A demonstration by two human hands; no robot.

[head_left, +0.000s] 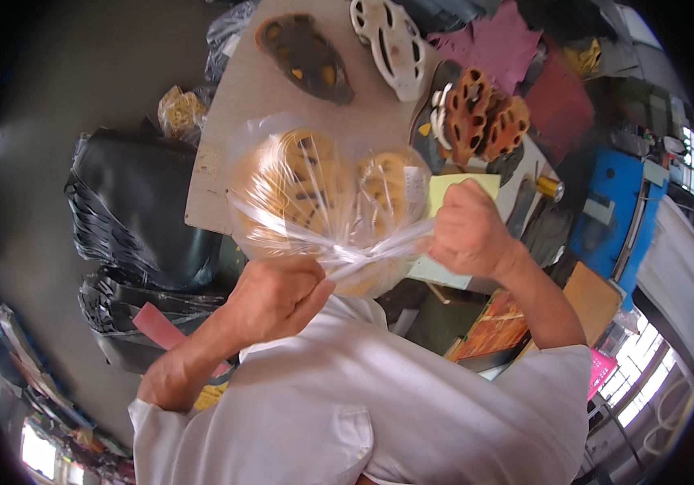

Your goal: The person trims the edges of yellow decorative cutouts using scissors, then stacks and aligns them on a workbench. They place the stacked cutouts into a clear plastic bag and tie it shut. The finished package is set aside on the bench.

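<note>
Both hands, left and right, grip a crinkled clear plastic bag of yellow pieces.

My left hand: closed in a loose fist, knuckles up, thumb side turned toward the middle, fingers curled in and pinched shut. Wrist bent slightly inward. Forearm bare, running down and to the left to a bent elbow low in the view, where a white short sleeve begins.

My right hand: closed in a tight fist, back of the hand facing up, fingers folded under and out of sight, held a little higher than the left. Wrist straight. Forearm bare, slanting down and to the right into a white sleeve.

Both hands: raised before my chest, near each other but apart, fists facing one another.
</note>
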